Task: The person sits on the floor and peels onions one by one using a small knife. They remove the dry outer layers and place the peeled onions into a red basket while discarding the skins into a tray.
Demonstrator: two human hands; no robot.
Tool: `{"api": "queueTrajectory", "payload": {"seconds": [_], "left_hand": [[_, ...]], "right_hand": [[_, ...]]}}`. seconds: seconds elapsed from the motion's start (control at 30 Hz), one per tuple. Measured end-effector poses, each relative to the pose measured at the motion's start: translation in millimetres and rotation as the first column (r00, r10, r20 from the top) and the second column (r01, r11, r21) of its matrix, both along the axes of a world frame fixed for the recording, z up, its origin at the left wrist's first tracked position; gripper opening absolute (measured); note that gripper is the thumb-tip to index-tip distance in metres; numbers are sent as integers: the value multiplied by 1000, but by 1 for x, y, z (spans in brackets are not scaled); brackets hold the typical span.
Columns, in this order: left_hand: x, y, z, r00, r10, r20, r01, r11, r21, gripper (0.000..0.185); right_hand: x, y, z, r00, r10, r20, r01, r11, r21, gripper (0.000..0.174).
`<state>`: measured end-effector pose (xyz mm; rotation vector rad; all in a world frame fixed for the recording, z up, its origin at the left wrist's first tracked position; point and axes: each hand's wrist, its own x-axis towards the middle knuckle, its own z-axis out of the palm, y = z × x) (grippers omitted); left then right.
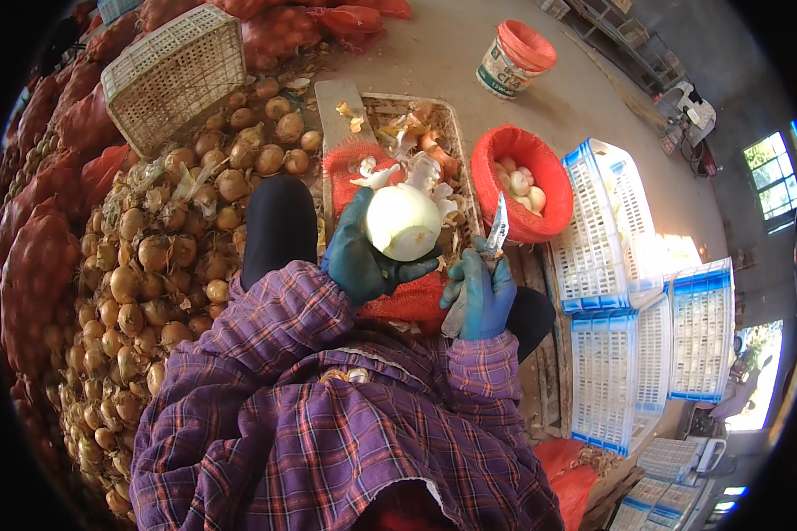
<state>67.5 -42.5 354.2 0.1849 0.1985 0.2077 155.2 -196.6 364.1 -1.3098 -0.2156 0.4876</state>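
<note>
A peeled white onion rests in my gloved left hand, its cut end facing me. In my gloved right hand is a knife, its blade pointing up and away from me. The blade is apart from the onion. Beyond the onion, a shallow crate holds onion skins and red netting, with a board across its left part. Right of the crate, a bucket lined with red mesh contains several peeled onions.
Unpeeled onions are heaped at left beside filled red mesh sacks. A tipped plastic basket stands on the heap's far edge. Blue-and-white crates are stacked at right. A red-lined bucket stands on the floor farther off.
</note>
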Motion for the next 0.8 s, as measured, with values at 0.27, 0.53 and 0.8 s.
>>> {"api": "queueTrajectory", "payload": {"seconds": [0.27, 0.53, 0.8], "left_hand": [[18, -20, -11, 967, 255, 22, -255, 966, 44, 61], [10, -23, -29, 990, 18, 138, -84, 871, 484, 65], [0, -13, -8, 990, -128, 58, 85, 875, 477, 67]], "right_hand": [[-40, 18, -3, 961, 85, 264, -81, 996, -26, 50], [-31, 16, 1, 995, 6, 99, -19, 990, 138, 50], [-13, -12, 8, 956, 136, 261, -177, 974, 139, 59]]}}
